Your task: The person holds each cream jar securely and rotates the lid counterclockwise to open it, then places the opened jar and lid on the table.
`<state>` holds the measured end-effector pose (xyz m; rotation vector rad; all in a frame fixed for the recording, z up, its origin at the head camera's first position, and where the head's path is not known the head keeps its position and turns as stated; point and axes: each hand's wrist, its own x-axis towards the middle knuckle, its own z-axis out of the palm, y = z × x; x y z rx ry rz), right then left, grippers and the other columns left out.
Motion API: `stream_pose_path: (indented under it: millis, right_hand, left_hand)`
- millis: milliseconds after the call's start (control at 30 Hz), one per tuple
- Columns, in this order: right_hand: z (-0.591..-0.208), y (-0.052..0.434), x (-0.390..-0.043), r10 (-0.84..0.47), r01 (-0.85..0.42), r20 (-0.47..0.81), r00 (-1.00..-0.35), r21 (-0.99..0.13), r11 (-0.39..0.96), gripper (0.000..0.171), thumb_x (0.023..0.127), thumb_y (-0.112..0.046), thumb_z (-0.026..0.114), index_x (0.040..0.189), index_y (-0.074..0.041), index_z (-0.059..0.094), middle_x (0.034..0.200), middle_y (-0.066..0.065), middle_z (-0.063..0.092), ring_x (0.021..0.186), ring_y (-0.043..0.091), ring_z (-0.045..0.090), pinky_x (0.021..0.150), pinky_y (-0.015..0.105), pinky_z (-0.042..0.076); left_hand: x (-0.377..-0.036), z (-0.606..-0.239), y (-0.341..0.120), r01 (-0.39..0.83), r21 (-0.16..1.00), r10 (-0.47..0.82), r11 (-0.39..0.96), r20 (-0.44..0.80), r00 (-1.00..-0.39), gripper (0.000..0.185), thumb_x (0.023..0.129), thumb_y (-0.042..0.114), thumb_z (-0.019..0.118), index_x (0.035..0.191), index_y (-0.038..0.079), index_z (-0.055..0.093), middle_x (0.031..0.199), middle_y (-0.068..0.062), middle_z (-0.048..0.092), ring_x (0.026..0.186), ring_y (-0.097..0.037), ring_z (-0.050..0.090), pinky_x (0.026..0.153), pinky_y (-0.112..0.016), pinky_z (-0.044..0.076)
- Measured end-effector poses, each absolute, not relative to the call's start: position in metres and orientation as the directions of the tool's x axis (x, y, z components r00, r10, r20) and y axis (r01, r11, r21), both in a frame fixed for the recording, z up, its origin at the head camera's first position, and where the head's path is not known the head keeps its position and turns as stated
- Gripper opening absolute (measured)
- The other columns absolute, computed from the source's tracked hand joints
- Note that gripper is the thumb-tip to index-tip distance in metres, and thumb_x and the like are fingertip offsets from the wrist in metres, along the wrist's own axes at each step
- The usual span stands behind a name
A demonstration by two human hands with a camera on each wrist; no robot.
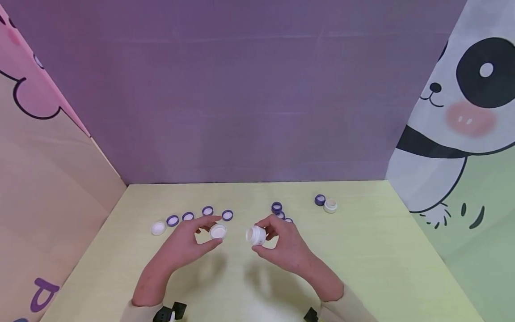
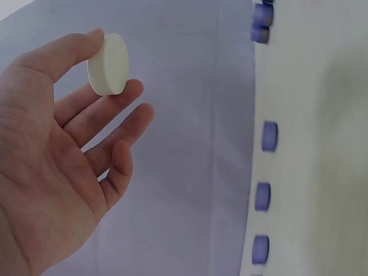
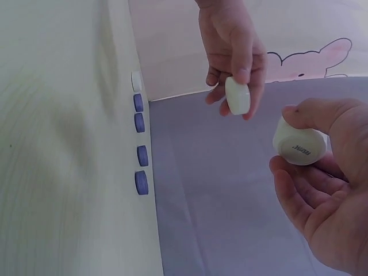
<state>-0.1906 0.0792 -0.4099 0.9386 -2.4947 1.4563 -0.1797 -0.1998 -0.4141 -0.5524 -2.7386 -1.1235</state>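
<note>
Left hand pinching white lid, purple caps along yellow table

Purple caps behind right hand partly hidden. Print on jar bottom too small to read. Wrist devices cut by edge.

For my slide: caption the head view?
Left hand pinches a round white lid; right hand holds a small white jar.
</note>
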Motion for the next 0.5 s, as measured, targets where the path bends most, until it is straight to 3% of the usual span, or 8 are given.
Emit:
stream_pose_path:
  millis: [167, 300, 500]
  right_hand:
    - [-0.413, 0.084, -0.191, -0.445, -0.544, 0.369, -0.816, -0.751, 0.374, 0.042, 0.073, -0.009, 0.085, 0.107, -0.017, 0.061, 0.092, -0.015, 0.065, 0.076, 0.01, 0.062, 0.069, 0.026, 0.052]
    - [-0.414, 0.089, -0.192, -0.445, -0.55, 0.375, -0.813, -0.746, 0.376, 0.041, 0.073, -0.01, 0.085, 0.106, -0.018, 0.061, 0.088, -0.013, 0.064, 0.077, 0.016, 0.062, 0.067, 0.027, 0.052]
    - [-0.415, 0.099, -0.192, -0.441, -0.561, 0.386, -0.81, -0.729, 0.393, 0.044, 0.073, -0.009, 0.085, 0.11, -0.015, 0.061, 0.095, -0.01, 0.064, 0.077, 0.011, 0.06, 0.067, 0.028, 0.052]
  left_hand:
    - [-0.176, -0.425, -0.215, 0.399, 0.622, 0.287, 0.674, 0.278, -0.917, 0.044, 0.082, 0.016, 0.078, 0.124, 0.008, 0.065, 0.113, 0.005, 0.066, 0.092, -0.013, 0.059, 0.077, -0.036, 0.049]
    - [-0.173, -0.431, -0.229, 0.396, 0.622, 0.27, 0.675, 0.291, -0.918, 0.037, 0.079, 0.013, 0.08, 0.114, 0.009, 0.068, 0.104, 0.008, 0.066, 0.089, -0.014, 0.059, 0.074, -0.035, 0.048]
    - [-0.17, -0.442, -0.256, 0.312, 0.612, 0.194, 0.726, 0.252, -0.948, 0.036, 0.075, 0.016, 0.085, 0.106, 0.013, 0.068, 0.094, 0.01, 0.059, 0.085, -0.018, 0.053, 0.069, -0.032, 0.045]
